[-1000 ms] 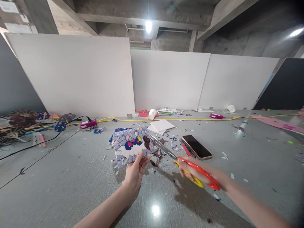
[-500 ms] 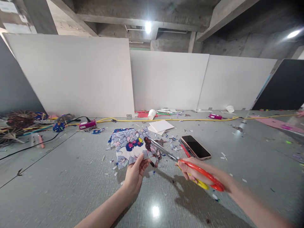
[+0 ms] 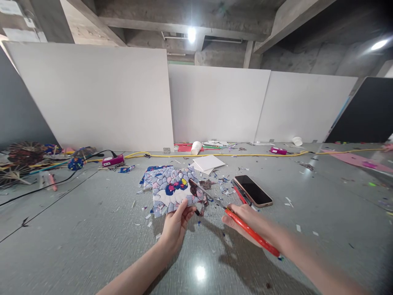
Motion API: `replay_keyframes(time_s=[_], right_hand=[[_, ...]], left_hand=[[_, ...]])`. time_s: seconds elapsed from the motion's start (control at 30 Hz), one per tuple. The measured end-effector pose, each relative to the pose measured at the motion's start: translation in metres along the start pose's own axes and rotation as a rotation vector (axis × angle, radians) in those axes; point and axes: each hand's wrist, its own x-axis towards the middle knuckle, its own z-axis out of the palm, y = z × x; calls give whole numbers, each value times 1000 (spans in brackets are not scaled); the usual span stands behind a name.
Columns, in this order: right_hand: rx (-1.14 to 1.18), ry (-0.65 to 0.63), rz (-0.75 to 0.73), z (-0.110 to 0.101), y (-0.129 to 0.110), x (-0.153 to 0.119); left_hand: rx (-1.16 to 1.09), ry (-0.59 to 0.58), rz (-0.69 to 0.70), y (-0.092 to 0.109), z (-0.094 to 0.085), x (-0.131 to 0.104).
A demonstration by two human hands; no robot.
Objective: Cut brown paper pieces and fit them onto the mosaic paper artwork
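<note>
- Since the earlier frame, the scissors (image 3: 254, 235) have been turned so that the yellow handle is hidden, and the patterned sheet (image 3: 172, 200) has been shifted slightly to the right.
- By the left hand (image 3: 175, 224), the patterned sheet is pinched at its lower edge, with the thumb laid on top and the fingers tucked beneath; it is held above the tabletop (image 3: 101, 229).
- By the right hand (image 3: 253, 217), the scissors are gripped, the red handle being turned toward the viewer; how wide the blades are spread cannot be told.
- The blade tips are brought to the dark brown patch (image 3: 193, 187) near the right edge of the patterned sheet; whether it is being cut cannot be made out.
- Behind the patterned sheet, dark blue pieces (image 3: 143, 179) are partly covered.
- Just beyond the blades, a brown scrap (image 3: 206, 184) is seen on the tabletop, surrounded by small blue and white clippings.
- To the right, a phone (image 3: 253, 190) is laid screen up, with a red object (image 3: 240, 194) placed along its left side.
- Farther back, white cards (image 3: 210, 162) are overlapped.
- Beyond them, a yellow cable (image 3: 184, 155) is stretched across, and a paper cup (image 3: 196, 148) is tipped beside it.
- At the rear, white panels (image 3: 110, 98) are stood in a row.
</note>
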Motion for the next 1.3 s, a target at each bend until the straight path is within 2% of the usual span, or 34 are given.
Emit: replay_keyframes(time_s=[0.2, 0.37, 0.83, 1.13, 1.3], right_hand=[[-11, 18, -7, 0, -9, -4], [-43, 28, 38, 1, -9, -2], [-40, 30, 27, 1, -9, -7], [-142, 26, 6, 11, 11, 0], [-205, 35, 34, 9, 7, -1]], left_hand=[[6, 2, 1, 0, 0, -1], [7, -16, 12, -1, -1, 0], [21, -30, 26, -1, -3, 3], [48, -40, 34, -2, -4, 4], [64, -59, 35, -2, -5, 4]])
